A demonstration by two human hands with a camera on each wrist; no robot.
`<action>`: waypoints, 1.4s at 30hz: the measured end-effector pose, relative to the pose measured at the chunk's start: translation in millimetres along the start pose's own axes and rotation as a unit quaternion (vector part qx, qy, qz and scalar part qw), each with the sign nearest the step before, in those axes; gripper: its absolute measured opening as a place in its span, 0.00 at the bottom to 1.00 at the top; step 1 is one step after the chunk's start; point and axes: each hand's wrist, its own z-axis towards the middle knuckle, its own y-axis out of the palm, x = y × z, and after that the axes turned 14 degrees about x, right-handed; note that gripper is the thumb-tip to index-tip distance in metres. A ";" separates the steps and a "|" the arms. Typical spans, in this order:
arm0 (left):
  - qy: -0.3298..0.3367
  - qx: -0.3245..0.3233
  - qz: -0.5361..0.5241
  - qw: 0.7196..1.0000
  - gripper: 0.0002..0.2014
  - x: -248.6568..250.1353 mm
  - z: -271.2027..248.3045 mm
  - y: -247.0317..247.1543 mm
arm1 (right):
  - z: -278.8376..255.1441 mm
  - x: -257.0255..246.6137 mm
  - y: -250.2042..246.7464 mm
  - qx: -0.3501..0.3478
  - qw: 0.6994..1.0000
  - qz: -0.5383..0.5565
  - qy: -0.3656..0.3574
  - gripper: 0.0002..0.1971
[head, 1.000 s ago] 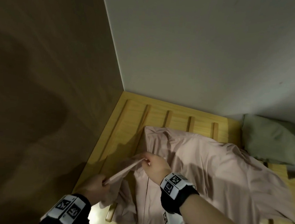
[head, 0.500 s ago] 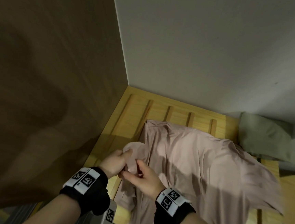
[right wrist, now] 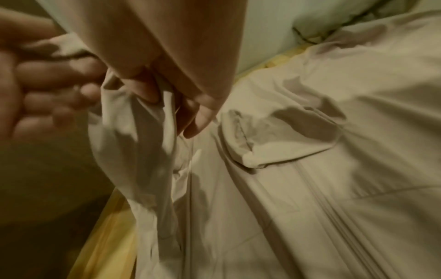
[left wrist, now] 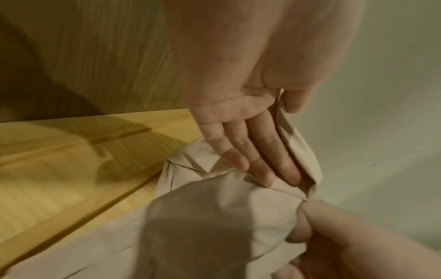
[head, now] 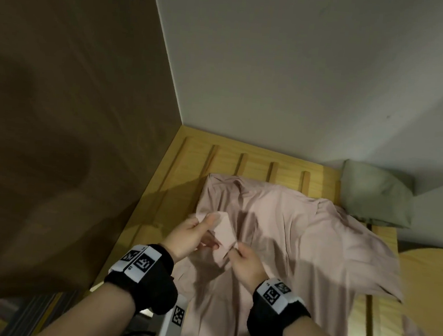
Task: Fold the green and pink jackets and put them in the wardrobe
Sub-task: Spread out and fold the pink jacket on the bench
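- Pink jacket (head: 302, 244) spread lengthwise on the slatted bed (head: 189, 154).
- Left hand (head: 187, 234) and right hand (head: 247, 261) each pinch its sleeve cuff (head: 223, 229).

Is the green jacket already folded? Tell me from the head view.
Yes, the green jacket sits as a compact folded bundle at the far corner of the slatted bed, beside the spread pink jacket.

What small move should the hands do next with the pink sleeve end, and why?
Probably lay the sleeve end inward across the pink jacket. Left hand and right hand both pinch it above the jacket, which lies spread on the wooden slats, while the green jacket already sits folded.
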 end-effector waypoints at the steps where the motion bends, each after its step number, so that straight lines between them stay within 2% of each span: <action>1: 0.010 -0.015 0.007 1.000 0.16 -1.4 0.2 3.3 | 1.9 -1.2 -5.5 0.006 0.999 0.028 0.022 0.11; 4: 0.033 -0.007 0.042 0.999 0.07 -15.9 9.5 8.5 | 8.0 -6.7 -23.9 0.038 0.996 0.058 0.064 0.13; 7: 0.004 0.013 0.140 0.990 0.13 -42.8 22.8 10.7 | 12.0 -13.3 -40.6 0.062 0.991 0.084 0.082 0.12; 9: -0.005 -0.033 0.205 0.978 0.19 -61.1 24.7 15.0 | 10.1 -17.2 -47.4 0.052 0.991 0.102 0.075 0.09; 11: 0.020 -0.070 0.218 0.973 0.25 -71.8 22.0 23.6 | 6.9 -20.6 -50.1 0.035 0.989 0.121 0.076 0.05; 13: 0.056 -0.086 0.204 0.974 0.27 -73.0 18.8 34.9 | 3.2 -23.6 -51.4 0.007 0.989 0.125 0.076 0.10; 15: 0.059 -0.086 0.168 0.980 0.25 -70.1 17.6 45.5 | 0.7 -25.6 -50.4 -0.027 0.989 0.126 0.077 0.17; 17: 0.040 -0.080 0.112 0.990 0.18 -65.1 16.4 52.7 | -1.8 -26.9 -50.2 -0.051 0.988 0.123 0.076 0.22; 23: -0.073 -0.005 -0.027 0.997 0.09 -51.9 16.1 57.6 | -3.0 -19.6 -56.3 -0.094 0.980 0.165 0.062 0.22; 25: -0.054 0.003 -0.023 0.998 0.09 -51.8 16.1 56.2 | -2.4 -15.4 -55.7 -0.102 0.983 0.141 0.062 0.21; 28: -0.008 0.012 -0.018 1.000 0.07 -49.5 13.8 53.6 | -1.5 -8.0 -54.1 -0.094 0.993 0.045 0.050 0.26; 30: 0.015 0.019 -0.007 1.000 0.11 -47.9 14.1 52.1 | -1.2 -2.9 -54.6 -0.077 0.997 0.009 0.017 0.28; 33: 0.064 0.025 0.025 0.997 0.14 -46.1 13.8 50.2 | 1.2 6.1 -54.5 -0.062 0.995 -0.064 -0.039 0.42; 35: 0.095 0.013 0.031 0.995 0.15 -43.9 12.1 49.7 | 3.2 9.4 -53.7 -0.046 0.990 -0.115 -0.065 0.48; 37: 0.117 -0.011 0.033 0.993 0.14 -42.1 10.9 50.5 | 5.4 11.8 -52.7 -0.016 0.986 -0.138 -0.092 0.42; 40: 0.146 -0.011 0.052 0.988 0.11 -41.1 12.3 51.6 | 7.5 16.0 -51.9 0.037 0.977 -0.148 -0.147 0.20; 42: 0.155 0.001 0.049 0.987 0.07 -39.5 13.2 51.8 | 9.7 17.1 -52.8 0.072 0.976 -0.133 -0.156 0.08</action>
